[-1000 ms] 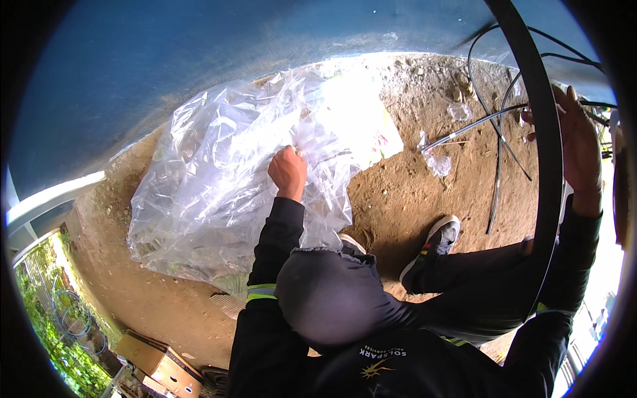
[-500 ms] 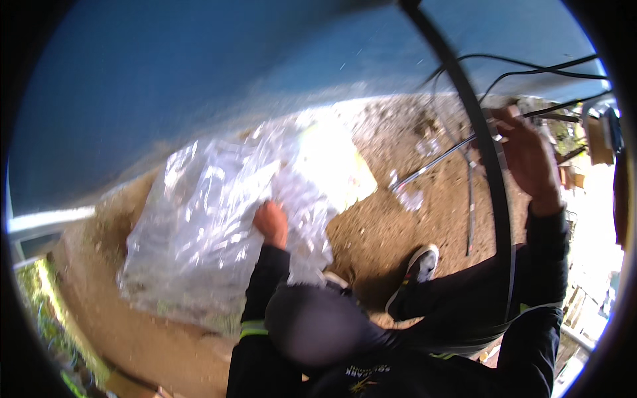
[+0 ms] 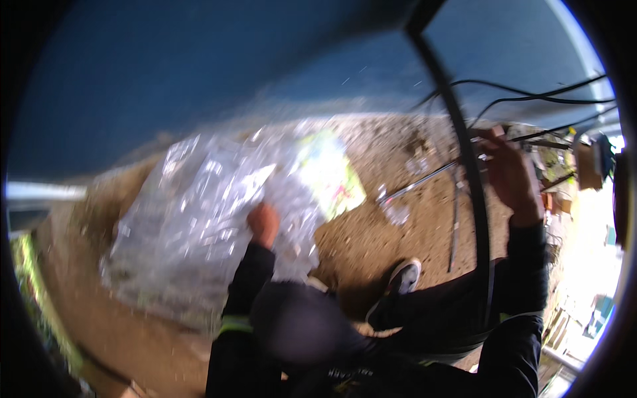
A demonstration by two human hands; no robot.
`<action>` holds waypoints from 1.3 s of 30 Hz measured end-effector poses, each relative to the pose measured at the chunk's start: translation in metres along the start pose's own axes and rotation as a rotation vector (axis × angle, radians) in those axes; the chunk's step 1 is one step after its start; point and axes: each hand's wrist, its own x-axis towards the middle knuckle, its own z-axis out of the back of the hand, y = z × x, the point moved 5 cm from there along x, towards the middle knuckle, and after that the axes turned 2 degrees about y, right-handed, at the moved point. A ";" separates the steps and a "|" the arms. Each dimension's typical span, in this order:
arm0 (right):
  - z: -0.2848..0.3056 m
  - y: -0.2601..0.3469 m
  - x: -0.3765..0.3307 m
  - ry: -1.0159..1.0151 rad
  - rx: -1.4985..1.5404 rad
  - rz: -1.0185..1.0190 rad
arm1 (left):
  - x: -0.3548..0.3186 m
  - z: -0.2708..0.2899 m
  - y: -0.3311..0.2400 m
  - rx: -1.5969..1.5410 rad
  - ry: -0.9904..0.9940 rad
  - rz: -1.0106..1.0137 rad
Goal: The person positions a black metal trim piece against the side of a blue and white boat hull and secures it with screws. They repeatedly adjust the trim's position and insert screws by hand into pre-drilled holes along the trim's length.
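My left hand is closed in a fist on a large, crumpled sheet of clear plastic, which is spread over the dirt by the wall. Out to the right is my raised right hand, its fingers curled around the upper end of a thin metal rod. A black bar or strap crosses in front of those fingertips and hides part of the grip. The rod slants down to the left, its lower end beside crumpled clear plastic scraps. A bright, colourful printed sheet lies at the plastic's right edge.
A blue wall rises along the far side. Black cables run across the upper right. Another thin rod lies on the brown dirt. My shoe stands nearby. Boxes and clutter are at the far right.
The whole view has shifted, so the plastic sheet, both hands and the black bar appear a little farther left. Both hands keep much the same positions and grips.
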 end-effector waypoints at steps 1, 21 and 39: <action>-0.001 0.000 0.000 0.024 0.002 0.044 | 0.000 0.005 0.000 -0.041 -0.027 0.003; 0.007 -0.008 0.007 0.083 -0.051 0.053 | -0.024 0.065 0.015 -1.603 0.223 0.451; -0.007 0.010 -0.001 0.019 -0.023 0.030 | -0.002 0.009 -0.013 0.095 0.031 0.134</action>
